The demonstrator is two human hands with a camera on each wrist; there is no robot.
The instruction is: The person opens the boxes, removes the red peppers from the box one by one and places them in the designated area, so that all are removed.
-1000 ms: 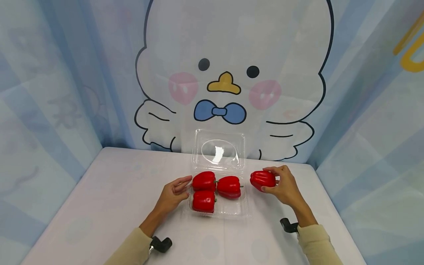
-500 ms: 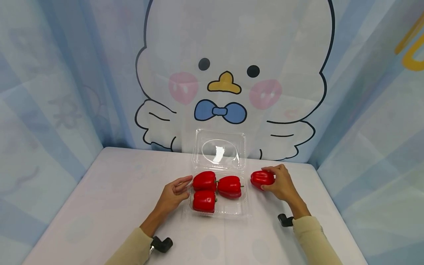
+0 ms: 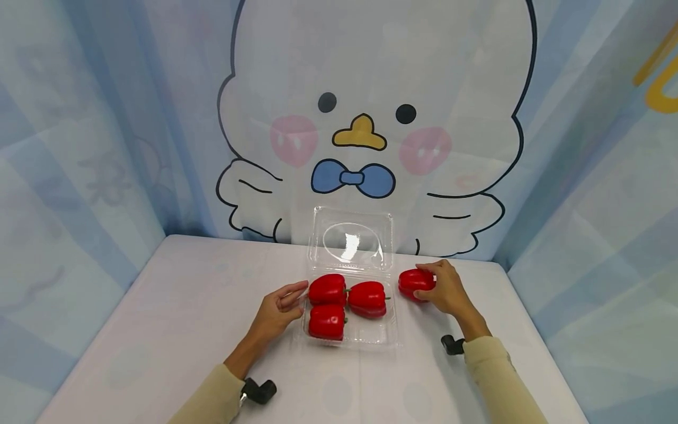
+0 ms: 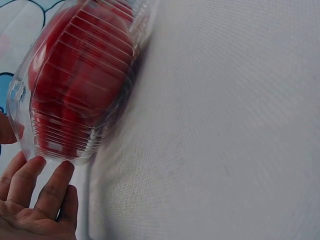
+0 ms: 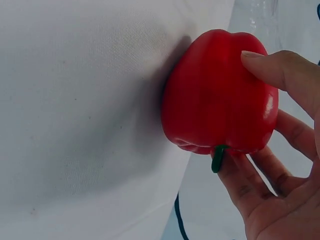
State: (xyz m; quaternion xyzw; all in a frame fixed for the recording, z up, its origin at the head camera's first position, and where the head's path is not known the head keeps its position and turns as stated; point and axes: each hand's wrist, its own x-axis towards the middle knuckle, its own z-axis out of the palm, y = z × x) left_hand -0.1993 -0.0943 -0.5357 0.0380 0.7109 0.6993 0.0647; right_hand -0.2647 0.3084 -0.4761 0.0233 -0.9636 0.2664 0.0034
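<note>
My right hand [image 3: 447,290] grips a red bell pepper [image 5: 217,95] right of the container, thumb on its near side and fingers around the far side. Its green stem points toward the palm in the right wrist view. A clear plastic clamshell container [image 3: 371,335] stands with its lid [image 3: 320,238] raised at the back. Inside lie three more red bell peppers, two along the left and one at the back right. My left hand [image 3: 275,309] touches the container's left side, fingers relaxed and fingertips [image 4: 65,167] against the ribbed wall.
The white-covered table [image 3: 185,330] ends at a back curtain [image 3: 365,70] printed with a chick wearing a blue bow tie. Pale blue curtains [image 3: 69,147] also hang at both sides. Black wrist-camera mounts [image 3: 259,390] stick out from both wrists.
My right hand has shifted slightly left and toward the back with the bell pepper in its grip. The left hand, the container and the peppers inside have stayed put.
</note>
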